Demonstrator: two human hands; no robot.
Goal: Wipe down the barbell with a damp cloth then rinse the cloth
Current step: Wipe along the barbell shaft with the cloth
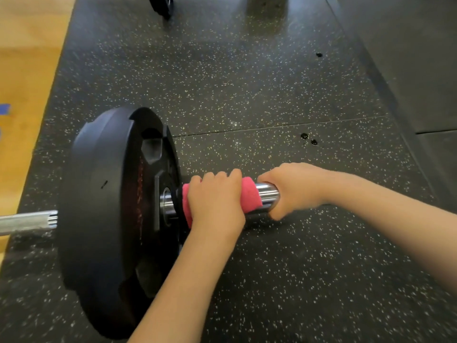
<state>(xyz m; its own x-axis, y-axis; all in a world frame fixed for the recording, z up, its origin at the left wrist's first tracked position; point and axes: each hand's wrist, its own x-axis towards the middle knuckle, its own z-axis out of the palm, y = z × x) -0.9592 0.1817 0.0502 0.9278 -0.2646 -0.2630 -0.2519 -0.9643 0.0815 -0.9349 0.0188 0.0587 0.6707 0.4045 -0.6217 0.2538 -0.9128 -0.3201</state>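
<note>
The barbell lies across the black speckled floor, its chrome sleeve (265, 194) pointing right and its shaft (27, 222) running off the left edge. Black weight plates (103, 214) sit on the sleeve. A pink cloth (250, 194) is wrapped round the sleeve just right of the plates. My left hand (215, 201) grips the cloth round the sleeve, fingers curled over the top. My right hand (294, 188) grips the sleeve's free end, covering its tip.
Rubber floor tiles (247, 95) spread all around, with a seam behind the sleeve and dark spots at the right. A wooden platform (24, 70) borders the left. Another black plate (162, 6) stands at the top edge.
</note>
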